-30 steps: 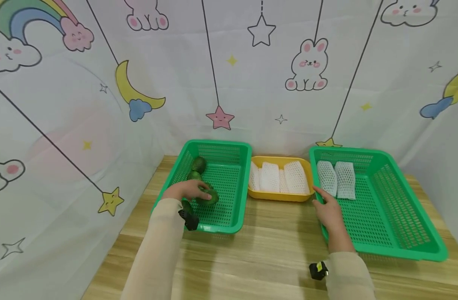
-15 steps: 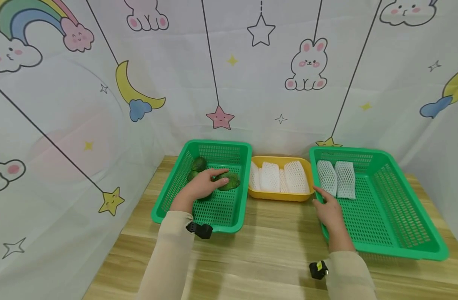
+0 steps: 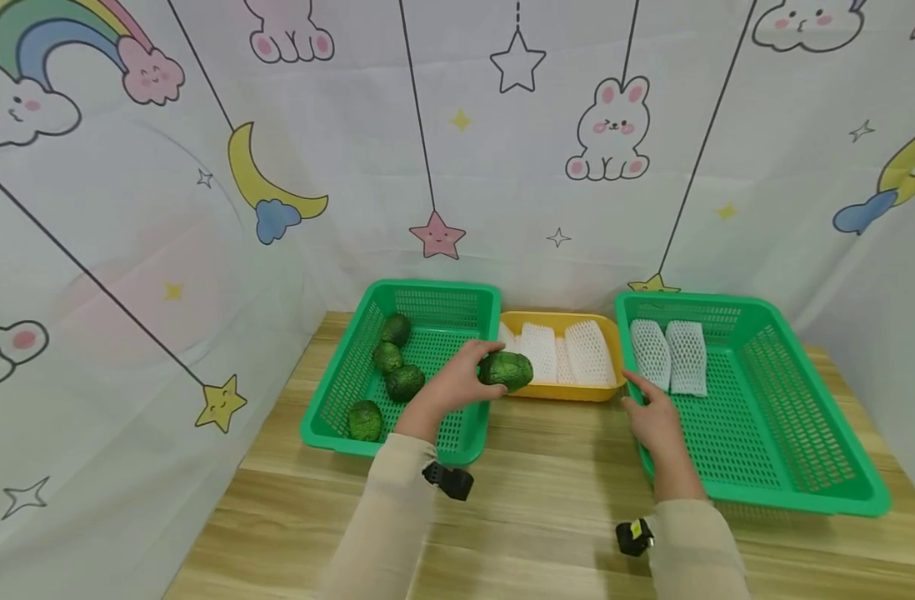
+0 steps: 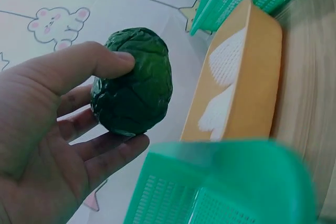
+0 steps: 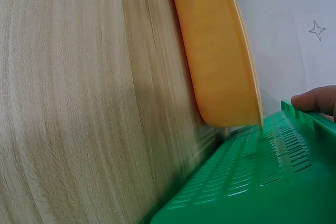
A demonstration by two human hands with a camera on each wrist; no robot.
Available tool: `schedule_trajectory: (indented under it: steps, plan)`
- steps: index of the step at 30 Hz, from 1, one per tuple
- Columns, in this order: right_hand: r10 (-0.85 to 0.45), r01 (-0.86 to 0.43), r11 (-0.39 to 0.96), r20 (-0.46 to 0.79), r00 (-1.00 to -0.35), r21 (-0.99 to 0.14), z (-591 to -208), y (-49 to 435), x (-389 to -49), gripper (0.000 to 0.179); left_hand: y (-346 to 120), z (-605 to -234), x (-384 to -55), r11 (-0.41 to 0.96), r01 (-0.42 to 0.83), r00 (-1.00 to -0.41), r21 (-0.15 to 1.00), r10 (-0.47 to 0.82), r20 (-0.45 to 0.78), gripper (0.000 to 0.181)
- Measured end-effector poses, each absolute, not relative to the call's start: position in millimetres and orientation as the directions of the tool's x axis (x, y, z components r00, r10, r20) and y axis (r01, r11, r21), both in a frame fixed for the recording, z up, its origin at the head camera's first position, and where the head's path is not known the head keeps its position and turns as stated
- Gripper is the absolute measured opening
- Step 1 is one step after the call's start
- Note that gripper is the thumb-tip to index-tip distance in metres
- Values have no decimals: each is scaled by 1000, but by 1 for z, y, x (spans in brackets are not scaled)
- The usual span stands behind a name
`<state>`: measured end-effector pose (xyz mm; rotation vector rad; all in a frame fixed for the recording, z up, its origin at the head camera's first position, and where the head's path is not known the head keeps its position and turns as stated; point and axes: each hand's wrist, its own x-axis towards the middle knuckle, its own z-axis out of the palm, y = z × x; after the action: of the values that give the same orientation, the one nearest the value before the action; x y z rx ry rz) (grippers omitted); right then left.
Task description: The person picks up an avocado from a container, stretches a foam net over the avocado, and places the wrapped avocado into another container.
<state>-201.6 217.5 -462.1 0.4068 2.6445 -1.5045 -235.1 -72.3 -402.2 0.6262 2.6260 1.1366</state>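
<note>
Fruits (image 3: 405,384), dark green and wrinkled, number five: four lie along the left side of the left green basket (image 3: 435,286), and the fifth is up in the person's left hand (image 3: 453,382). I count two white foam nets (image 3: 687,358), side by side in the right green basket (image 3: 735,417), and one yellow tray (image 3: 562,392) between the two baskets. The left hand grips the held fruit (image 4: 135,85) with the thumb on one side and fingers on the other, above the gap where the left basket meets the tray. The right hand (image 3: 656,417) has its fingers loosely extended, resting on the near-left rim of the right basket. More white netting (image 3: 588,354) overlaps in the tray, so its pieces are hard to count. The right wrist view cuts off most of that hand, showing little beyond a fingertip (image 5: 310,99) at the rim.
</note>
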Motion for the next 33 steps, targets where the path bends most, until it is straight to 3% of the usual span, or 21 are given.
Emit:
schedule_trajectory:
  steps: [11,20,33]
  plan:
    - [194,267,485,-195,-961,-833,-462,218,-203,50,-13,-425,-226,749,315,-886,583,452,-101,57]
    - [190,264,495,-193,-963,-828,-460,219,-201,50,20,-464,-220,814,210,-924,541,347,-163,54]
    - [202,259,500,-179,-963,-827,-461,219,-202,50,30,-486,-221,833,176,-892,524,361,-274,61]
